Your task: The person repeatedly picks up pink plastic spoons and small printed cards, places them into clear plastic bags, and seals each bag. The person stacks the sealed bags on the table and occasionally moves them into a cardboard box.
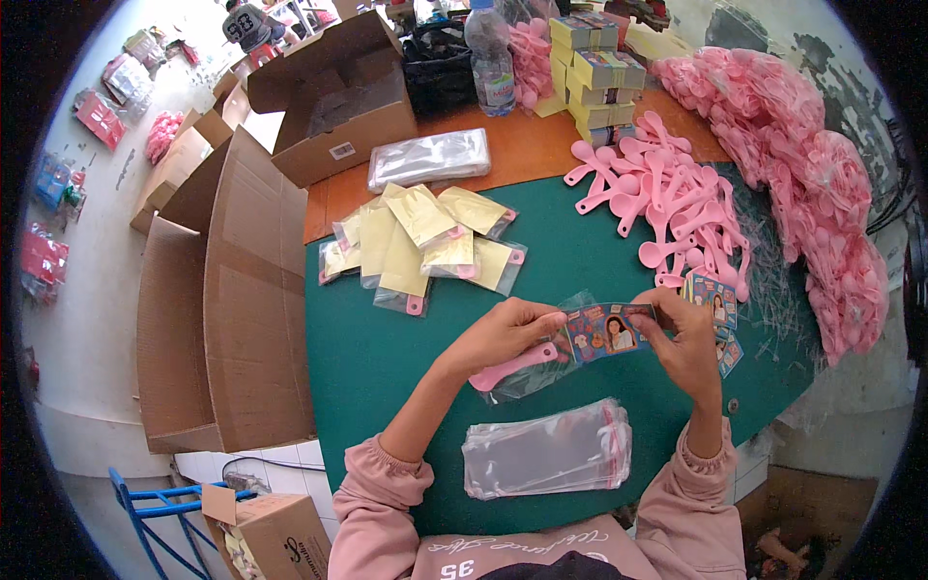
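Note:
My left hand [512, 333] pinches a clear plastic bag [534, 385] near its mouth, and a pink spoon [510, 369] lies inside it. Between the thumb and fingers of my right hand [684, 338] is a colourful printed card [609, 332], its left end at the bag's mouth by my left fingertips. How far the card reaches into the bag I cannot tell. A stack of flat clear bags [546, 452] lies close to me. More printed cards [727, 353] sit just behind my right hand. Farther off is a heap of loose pink spoons [667, 193].
Filled packets with yellow card backs [420, 242] are piled on the green table [387, 358], before another bag bundle [430, 158]. Banded card stacks [594, 77] and a water bottle [491, 63] stand behind. Bagged spoons [812, 184] line the right; cardboard boxes [256, 290] stand left.

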`<action>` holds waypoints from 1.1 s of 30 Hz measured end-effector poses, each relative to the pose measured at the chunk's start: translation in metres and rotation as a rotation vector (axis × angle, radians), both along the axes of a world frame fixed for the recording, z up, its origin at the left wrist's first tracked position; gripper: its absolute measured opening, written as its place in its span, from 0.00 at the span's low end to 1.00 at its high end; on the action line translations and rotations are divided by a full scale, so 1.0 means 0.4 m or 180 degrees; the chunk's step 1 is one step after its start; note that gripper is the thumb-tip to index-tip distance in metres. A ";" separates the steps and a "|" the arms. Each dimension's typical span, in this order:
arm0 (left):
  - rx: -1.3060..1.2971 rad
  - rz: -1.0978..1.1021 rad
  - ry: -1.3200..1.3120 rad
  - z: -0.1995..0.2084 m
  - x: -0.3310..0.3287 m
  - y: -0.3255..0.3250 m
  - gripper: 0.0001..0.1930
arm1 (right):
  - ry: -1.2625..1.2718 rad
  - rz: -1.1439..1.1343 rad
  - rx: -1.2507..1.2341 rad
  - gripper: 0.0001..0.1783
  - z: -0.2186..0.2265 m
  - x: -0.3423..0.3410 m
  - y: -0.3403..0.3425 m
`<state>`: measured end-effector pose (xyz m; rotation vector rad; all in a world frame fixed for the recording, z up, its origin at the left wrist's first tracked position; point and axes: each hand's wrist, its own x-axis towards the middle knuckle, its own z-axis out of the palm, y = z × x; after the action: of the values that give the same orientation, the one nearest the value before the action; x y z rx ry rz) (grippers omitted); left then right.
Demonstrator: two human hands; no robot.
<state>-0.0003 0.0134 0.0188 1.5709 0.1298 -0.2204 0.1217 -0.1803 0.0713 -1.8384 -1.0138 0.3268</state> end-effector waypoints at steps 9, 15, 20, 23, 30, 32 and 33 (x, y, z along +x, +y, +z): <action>0.0942 -0.0101 -0.0298 0.038 -0.004 -0.061 0.25 | 0.0329 0.1076 -0.0831 0.10 -0.051 -0.025 0.033; 0.1692 -0.0211 -0.0117 0.023 -0.015 -0.044 0.35 | 0.1221 0.0965 -0.0968 0.13 -0.059 -0.023 0.040; 0.0582 -0.1146 -0.0207 0.005 -0.013 0.059 0.41 | 0.1283 0.0869 -0.0714 0.11 -0.099 0.043 0.001; -0.0557 -0.0875 -0.0490 -0.031 -0.030 0.091 0.41 | 0.1834 0.0951 -0.0463 0.11 -0.071 0.029 0.019; -0.0240 -0.0759 -0.0505 -0.049 -0.016 0.082 0.38 | 0.1664 0.0671 -0.0613 0.08 -0.104 0.046 0.009; -0.0267 -0.0803 -0.0370 -0.030 -0.014 0.076 0.38 | 0.1601 0.0537 -0.0488 0.08 -0.122 0.047 0.012; -0.0289 -0.0819 -0.0215 -0.023 -0.017 0.076 0.39 | 0.1555 0.0433 -0.0361 0.07 -0.126 0.045 0.019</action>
<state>-0.0071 0.0439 0.0096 1.5008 -0.1346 -0.3691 0.1396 -0.1729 0.0209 -1.6719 -0.7876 0.8835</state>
